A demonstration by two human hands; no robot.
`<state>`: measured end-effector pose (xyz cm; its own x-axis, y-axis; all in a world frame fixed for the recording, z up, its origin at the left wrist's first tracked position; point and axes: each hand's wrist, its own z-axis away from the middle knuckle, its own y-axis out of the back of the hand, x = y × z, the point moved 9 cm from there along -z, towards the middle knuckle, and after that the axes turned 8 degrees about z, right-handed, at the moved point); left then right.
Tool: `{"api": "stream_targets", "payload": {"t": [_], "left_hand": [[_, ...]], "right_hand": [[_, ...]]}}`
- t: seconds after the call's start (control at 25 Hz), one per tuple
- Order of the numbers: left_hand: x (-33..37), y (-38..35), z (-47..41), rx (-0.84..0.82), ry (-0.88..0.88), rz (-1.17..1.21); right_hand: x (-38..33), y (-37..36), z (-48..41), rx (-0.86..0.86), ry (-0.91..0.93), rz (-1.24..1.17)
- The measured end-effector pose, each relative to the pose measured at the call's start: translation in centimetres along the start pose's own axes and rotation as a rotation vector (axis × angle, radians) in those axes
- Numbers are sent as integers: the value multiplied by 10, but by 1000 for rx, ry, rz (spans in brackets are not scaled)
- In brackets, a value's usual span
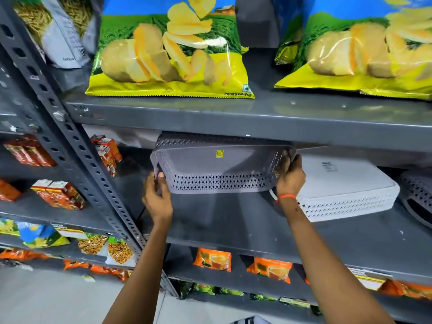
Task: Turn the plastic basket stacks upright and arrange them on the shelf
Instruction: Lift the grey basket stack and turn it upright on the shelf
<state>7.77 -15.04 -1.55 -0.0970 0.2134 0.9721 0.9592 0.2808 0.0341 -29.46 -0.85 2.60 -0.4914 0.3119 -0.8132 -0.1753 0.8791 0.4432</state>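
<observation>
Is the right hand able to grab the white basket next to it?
Probably yes, once freed. The right hand grips the grey perforated plastic basket; the white perforated plastic basket sits just beside it, nothing between.

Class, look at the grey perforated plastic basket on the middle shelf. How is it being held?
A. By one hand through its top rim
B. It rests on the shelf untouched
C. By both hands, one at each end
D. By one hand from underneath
C: the left hand grips the left end of the grey perforated plastic basket and the right hand grips its right end, with the basket lifted clear of the grey metal shelf.
</observation>
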Motion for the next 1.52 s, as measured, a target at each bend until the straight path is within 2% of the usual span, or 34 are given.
{"api": "stream_targets", "payload": {"t": [0.16, 0.32, 0.48, 0.64, 0.8, 0.92, 1.04, 1.12, 1.2, 1.28, 1.36, 1.52], "left_hand": [[12, 4, 1, 46, -85, -59], [1, 0, 2, -13, -6, -75], [-35, -9, -6, -170, 203, -145], [-21, 6, -6, -74, 147, -297], [-18, 11, -13, -81, 185, -523], [-27, 7, -12, -121, 271, -574], [-26, 9, -9, -127, 277, -605], [-9, -7, 4, -254, 97, -721], [3, -48, 35, -595, -135, -733], [-3, -73, 65, -885, -236, -792], [-10, -75, 68, -962, -225, -840], [-21, -43, 38, -912, -112, -759]], "right_hand": [[22, -13, 10, -114, -60, -33], [43, -27, 27, -202, -94, 54], [34, -27, 18, -220, -57, 142], [30, -34, 4, -239, -38, 132], [31, -57, 10, -407, 58, 262], [31, -81, 32, -569, 139, 382], [23, -79, 54, -516, 323, 440], [20, -71, 71, -449, 536, 506], [20, -64, 84, -421, 700, 548], [22, -62, 90, -414, 752, 591], [19, -57, 98, -393, 751, 621], [4, -47, 141, -330, 812, 571]]}}
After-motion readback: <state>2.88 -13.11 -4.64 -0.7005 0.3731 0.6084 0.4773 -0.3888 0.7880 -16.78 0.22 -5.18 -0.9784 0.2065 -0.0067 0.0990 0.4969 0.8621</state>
